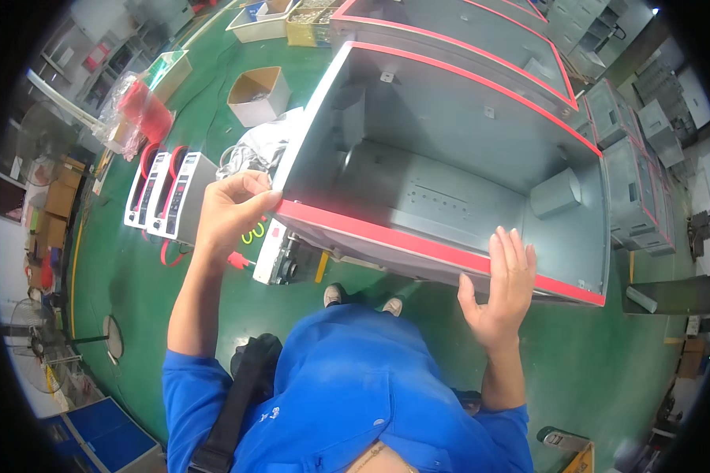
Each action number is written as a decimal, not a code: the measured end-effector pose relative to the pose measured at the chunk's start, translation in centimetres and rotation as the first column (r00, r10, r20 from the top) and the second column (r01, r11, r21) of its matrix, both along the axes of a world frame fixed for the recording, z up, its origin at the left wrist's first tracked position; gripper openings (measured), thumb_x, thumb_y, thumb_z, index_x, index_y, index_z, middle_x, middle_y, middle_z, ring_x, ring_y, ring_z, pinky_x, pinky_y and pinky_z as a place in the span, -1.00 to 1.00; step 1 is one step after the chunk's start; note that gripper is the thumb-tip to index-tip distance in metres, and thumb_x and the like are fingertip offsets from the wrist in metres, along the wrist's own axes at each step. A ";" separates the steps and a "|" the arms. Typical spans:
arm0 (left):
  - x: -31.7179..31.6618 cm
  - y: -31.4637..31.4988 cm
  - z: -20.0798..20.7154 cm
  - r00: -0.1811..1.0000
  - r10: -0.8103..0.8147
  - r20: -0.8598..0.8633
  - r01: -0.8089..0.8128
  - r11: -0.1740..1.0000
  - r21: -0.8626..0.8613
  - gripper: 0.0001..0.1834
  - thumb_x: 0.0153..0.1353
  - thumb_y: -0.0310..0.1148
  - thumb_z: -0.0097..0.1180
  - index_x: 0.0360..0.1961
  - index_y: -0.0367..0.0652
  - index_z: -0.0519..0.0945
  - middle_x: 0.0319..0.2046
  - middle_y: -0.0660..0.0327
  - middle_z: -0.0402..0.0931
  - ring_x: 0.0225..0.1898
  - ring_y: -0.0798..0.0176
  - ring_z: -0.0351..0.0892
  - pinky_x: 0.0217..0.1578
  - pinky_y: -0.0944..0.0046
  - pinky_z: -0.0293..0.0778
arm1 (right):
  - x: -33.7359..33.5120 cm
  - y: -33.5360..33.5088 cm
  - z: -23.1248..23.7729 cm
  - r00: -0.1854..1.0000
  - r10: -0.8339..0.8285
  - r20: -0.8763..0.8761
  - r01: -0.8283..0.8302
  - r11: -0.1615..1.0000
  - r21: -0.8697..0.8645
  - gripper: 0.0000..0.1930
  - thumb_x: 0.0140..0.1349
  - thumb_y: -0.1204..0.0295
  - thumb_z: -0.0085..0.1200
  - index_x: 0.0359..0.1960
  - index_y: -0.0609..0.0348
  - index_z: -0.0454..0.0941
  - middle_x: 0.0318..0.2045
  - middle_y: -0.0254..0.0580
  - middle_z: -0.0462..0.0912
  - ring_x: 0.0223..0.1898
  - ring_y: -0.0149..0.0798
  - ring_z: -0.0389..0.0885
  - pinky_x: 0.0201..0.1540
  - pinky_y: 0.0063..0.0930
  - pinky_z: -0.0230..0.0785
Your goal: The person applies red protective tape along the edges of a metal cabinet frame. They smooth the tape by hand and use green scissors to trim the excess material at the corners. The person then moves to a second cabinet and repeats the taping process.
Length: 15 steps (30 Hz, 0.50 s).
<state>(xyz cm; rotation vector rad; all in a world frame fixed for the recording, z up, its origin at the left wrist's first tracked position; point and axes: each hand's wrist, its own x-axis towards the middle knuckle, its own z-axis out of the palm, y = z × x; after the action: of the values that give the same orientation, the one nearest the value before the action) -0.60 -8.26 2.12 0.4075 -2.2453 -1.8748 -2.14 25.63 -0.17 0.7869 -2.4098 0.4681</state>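
A large grey metal cabinet box (450, 165) lies in front of me with its open side up. A red strip (386, 232) runs along its near rim. At the near left corner, my left hand (233, 209) is closed, with thumb and forefinger pinching the end of the strip; the exact fingertip contact is partly hidden. Toward the right end of that same rim, my right hand (501, 288) lies open and flat against the strip, fingers together and stretched out. Inside the box, on the right, is a pale cylindrical piece (556, 194).
More red-edged cabinets (450, 39) stand behind. To the left are white machines with red cables (177, 193), an open carton (259, 94), grey cloth (268, 146) and a red plastic-wrapped roll (146, 110). Another device (274, 256) sits below the cabinet's left corner. Grey cabinets (635, 185) line the right.
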 end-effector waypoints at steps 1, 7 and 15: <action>-0.1 -0.1 -0.3 1.000 0.005 -0.016 -0.005 1.000 -0.003 -0.88 -0.08 -0.54 0.17 -0.67 -0.24 0.50 -0.52 0.34 0.45 -0.64 0.58 0.32 -0.70 0.58 0.10 | -0.1 0.3 0.1 1.000 -0.011 0.016 0.011 1.000 0.024 -0.48 -0.10 0.41 0.14 -0.02 0.31 0.39 0.01 0.06 0.41 0.11 0.02 0.32 0.14 -0.02 0.10; 0.0 -0.1 0.1 1.000 -0.007 0.007 0.007 1.000 -0.014 -0.89 -0.08 -0.54 0.18 -0.65 -0.26 0.51 -0.52 0.34 0.44 -0.61 0.57 0.34 -0.68 0.58 0.14 | 0.4 -1.0 -0.3 0.998 0.056 0.004 -0.056 0.997 0.058 -0.46 -0.11 0.40 0.15 -0.01 0.31 0.39 -0.01 0.05 0.43 0.08 0.00 0.36 0.14 -0.03 0.10; 0.0 0.0 0.3 1.000 -0.016 0.003 0.016 0.999 -0.037 -0.84 -0.07 -0.54 0.18 -0.70 -0.23 0.46 -0.57 0.35 0.42 -0.58 0.58 0.32 -0.66 0.57 0.14 | 0.5 -3.8 -0.4 0.994 0.112 -0.017 -0.111 0.992 0.064 -0.49 -0.08 0.40 0.12 -0.01 0.27 0.41 -0.01 0.05 0.44 0.07 -0.01 0.38 0.12 -0.06 0.14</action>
<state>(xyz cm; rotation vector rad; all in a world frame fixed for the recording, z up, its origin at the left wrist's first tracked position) -0.63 -8.27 2.43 0.3873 -2.2881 -1.8387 -1.63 21.79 -0.61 0.9532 -2.3799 0.4275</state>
